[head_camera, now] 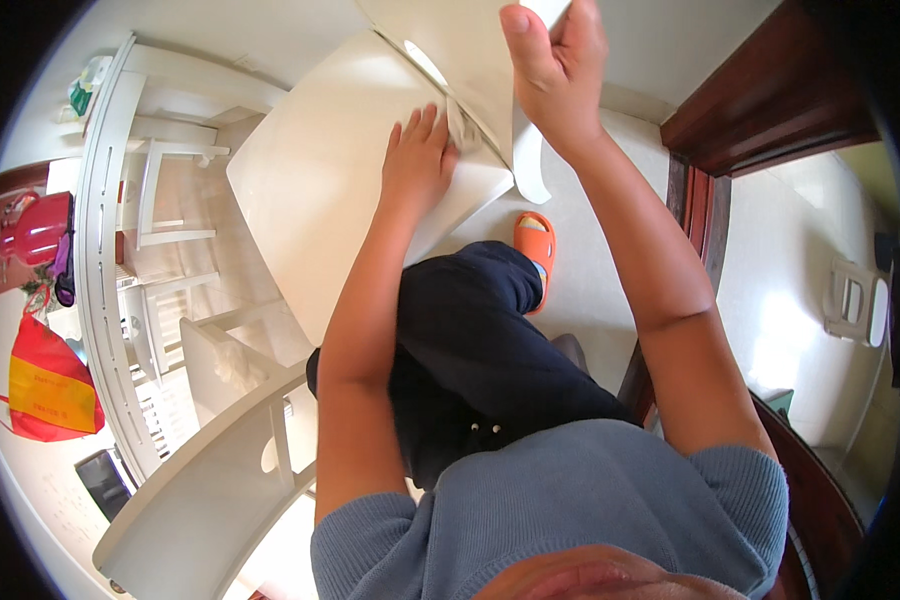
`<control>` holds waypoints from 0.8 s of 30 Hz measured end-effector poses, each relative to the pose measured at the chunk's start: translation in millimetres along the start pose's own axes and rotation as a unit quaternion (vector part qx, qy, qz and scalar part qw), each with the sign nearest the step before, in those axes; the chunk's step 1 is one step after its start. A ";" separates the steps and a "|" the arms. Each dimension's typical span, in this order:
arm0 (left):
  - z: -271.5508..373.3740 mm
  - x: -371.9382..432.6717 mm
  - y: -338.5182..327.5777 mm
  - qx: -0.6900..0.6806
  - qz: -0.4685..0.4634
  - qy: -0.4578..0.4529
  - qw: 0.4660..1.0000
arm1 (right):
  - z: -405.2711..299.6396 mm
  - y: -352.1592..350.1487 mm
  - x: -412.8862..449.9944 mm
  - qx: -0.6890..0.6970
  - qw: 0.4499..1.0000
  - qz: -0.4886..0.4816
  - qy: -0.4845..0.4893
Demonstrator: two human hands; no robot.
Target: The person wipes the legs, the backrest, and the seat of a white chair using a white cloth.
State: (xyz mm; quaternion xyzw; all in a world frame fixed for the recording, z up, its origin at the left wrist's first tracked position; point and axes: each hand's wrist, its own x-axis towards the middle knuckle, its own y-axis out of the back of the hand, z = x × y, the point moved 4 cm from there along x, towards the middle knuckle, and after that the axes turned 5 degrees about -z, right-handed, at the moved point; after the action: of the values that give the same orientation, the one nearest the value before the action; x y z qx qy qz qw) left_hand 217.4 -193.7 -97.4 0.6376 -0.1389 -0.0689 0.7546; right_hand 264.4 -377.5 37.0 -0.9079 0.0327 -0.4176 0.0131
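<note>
A white chair stands before me, its smooth seat (315,172) tilted across the view and its backrest (450,45) rising toward the top. My left hand (420,161) lies palm down on the seat near the seam with the backrest. A blurred pale cloth (463,129) bunches along that seam against my left index finger and thumb; whether they pinch it is unclear. My right hand (562,75) is wrapped around the edge of the backrest at the top of the picture. One curved white chair leg (529,165) reaches the floor below it.
Another white chair (202,465) is close on my left. Beyond it, a white table (105,225) carries a red pot (41,229) and a red and yellow bag (52,382). A dark wooden door frame (694,210) is at right, with a white stool (855,304) beyond. My orange clog (536,244) is on the tiles.
</note>
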 end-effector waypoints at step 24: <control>-99.1 52.6 -0.6 -0.049 0.037 0.153 0.986 | -7.3 13.0 0.5 -0.110 0.990 0.091 0.011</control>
State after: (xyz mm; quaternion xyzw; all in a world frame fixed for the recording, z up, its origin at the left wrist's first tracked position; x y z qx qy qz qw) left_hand 297.0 -115.2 -106.3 0.5976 -0.0414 0.0509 0.7991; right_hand 258.6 -390.5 41.4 -0.8926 0.1614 -0.4181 -0.0493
